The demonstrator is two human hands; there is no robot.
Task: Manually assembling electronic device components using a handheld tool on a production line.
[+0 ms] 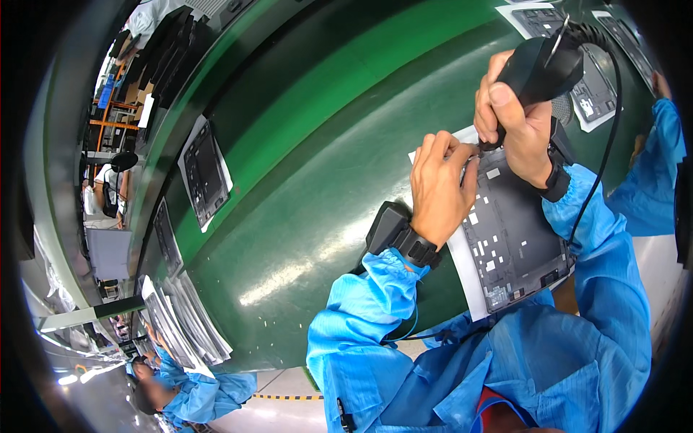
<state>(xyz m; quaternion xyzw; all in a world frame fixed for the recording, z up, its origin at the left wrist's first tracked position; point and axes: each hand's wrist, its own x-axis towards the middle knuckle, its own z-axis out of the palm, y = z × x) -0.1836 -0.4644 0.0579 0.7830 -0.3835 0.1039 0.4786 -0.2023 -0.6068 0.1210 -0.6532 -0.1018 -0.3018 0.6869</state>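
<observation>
My right hand (520,126) is wrapped round a black corded electric screwdriver (538,68), its metal hanging loop at the top. The tool points down at the far edge of a flat dark grey tablet-like housing (523,238) dotted with small white patches. Beside the driver's lower end, my left hand (442,187) rests over the housing's far left corner. Its thumb and fingers are pinched together; what they hold, if anything, is hidden. Under the housing lies a white sheet (469,281). The driver's tip is hidden behind my fingers.
A black cord (610,151) hangs from the driver past my right sleeve. Similar housings lie on the green table (325,195), one at left (204,173), one at far right (595,90). A stack of sheets (188,321) stands lower left. Other people's blue sleeves (653,180) show right and lower left.
</observation>
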